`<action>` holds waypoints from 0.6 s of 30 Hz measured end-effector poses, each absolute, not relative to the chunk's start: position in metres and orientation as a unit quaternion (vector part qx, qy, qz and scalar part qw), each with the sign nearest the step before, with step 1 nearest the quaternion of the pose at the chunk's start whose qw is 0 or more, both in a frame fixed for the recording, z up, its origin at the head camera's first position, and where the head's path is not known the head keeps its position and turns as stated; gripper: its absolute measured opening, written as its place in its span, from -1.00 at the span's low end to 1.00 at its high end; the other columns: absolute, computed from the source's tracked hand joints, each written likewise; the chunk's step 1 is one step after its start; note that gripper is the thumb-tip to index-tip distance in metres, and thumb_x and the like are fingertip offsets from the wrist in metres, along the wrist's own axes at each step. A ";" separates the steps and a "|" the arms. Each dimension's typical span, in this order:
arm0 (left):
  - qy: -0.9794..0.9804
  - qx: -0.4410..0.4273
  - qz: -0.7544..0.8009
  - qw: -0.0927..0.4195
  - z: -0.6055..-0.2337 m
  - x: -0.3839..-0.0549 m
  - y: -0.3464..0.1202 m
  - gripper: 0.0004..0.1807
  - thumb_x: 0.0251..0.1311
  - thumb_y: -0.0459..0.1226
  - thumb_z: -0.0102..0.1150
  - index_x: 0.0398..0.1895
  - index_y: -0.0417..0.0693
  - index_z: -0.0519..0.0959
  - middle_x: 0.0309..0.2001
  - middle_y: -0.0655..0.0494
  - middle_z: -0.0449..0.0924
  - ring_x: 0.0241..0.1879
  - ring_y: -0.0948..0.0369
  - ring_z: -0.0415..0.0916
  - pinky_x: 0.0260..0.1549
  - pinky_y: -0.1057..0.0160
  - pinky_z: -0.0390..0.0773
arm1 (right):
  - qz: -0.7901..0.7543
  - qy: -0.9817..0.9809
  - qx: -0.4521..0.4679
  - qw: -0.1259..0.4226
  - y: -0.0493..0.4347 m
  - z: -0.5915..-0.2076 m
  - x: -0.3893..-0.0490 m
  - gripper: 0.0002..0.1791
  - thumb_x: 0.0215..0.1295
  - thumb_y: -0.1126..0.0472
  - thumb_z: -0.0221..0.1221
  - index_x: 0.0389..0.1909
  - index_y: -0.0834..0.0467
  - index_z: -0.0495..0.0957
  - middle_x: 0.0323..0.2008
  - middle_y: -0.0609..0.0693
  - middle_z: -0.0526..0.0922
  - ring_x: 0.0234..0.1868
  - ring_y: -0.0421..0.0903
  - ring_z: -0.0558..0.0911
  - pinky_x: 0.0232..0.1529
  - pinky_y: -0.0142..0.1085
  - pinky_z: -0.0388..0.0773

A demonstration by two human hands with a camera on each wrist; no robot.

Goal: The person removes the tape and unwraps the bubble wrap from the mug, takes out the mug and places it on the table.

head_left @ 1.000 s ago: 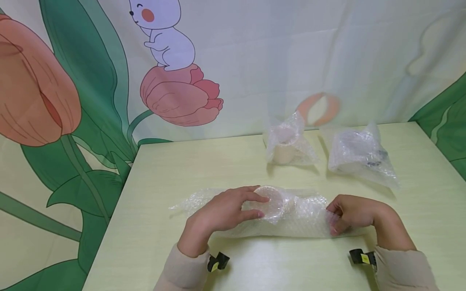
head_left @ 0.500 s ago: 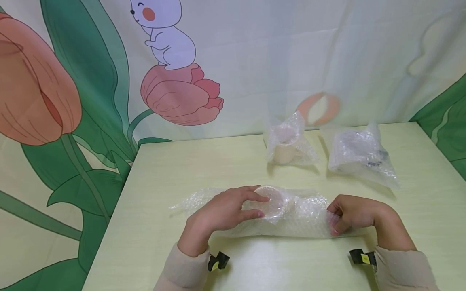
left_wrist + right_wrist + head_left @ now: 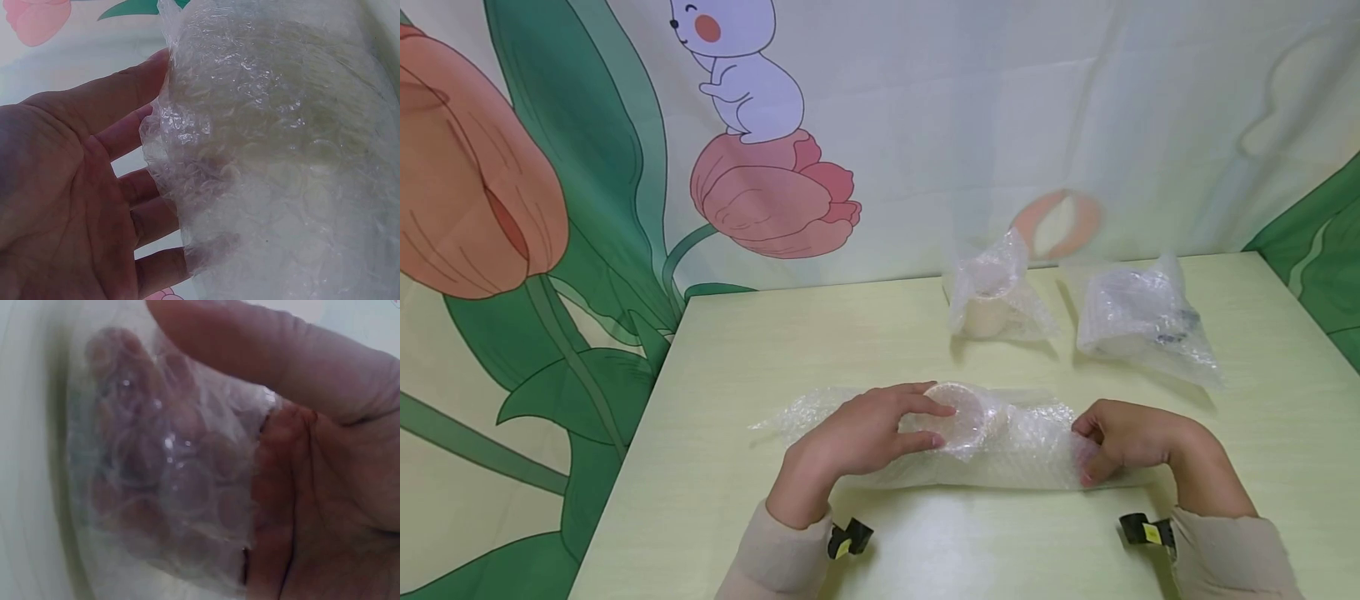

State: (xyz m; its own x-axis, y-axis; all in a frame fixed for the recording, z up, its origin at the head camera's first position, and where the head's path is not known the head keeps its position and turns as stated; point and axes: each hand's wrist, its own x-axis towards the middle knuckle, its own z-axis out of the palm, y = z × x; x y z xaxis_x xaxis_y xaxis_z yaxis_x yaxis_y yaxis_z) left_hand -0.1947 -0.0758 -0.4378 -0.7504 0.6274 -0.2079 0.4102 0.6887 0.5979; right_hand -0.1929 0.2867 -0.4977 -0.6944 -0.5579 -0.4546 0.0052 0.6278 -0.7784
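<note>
A strip of bubble wrap lies across the table, partly folded round a pale round-rimmed thing whose exact kind the wrap obscures. My left hand holds this bundle from the left, thumb and fingers spread about its side. In the left wrist view, the fingers partly disappear behind the clear bubble wrap. At the strip's right end my right hand pinches the edge. The right wrist view shows the fingers behind the bubble layer and the thumb in front.
Behind the strip stands a bubble-wrapped tan cup-like thing. To its right lies another bubble-wrapped bundle with dark marks. The pale table backs onto a printed curtain.
</note>
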 end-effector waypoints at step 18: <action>0.897 0.286 0.267 0.205 -0.437 -0.195 -0.076 -0.56 0.39 -0.01 0.28 0.32 0.32 0.61 0.56 0.17 0.32 0.55 0.12 0.26 0.50 0.01 0.29 | -0.415 0.831 -0.224 0.296 0.285 -0.484 -0.192 -0.63 0.12 0.06 0.52 -0.29 0.15 0.55 -0.48 -0.16 0.44 -0.43 -0.28 0.43 -0.39 -0.40 0.39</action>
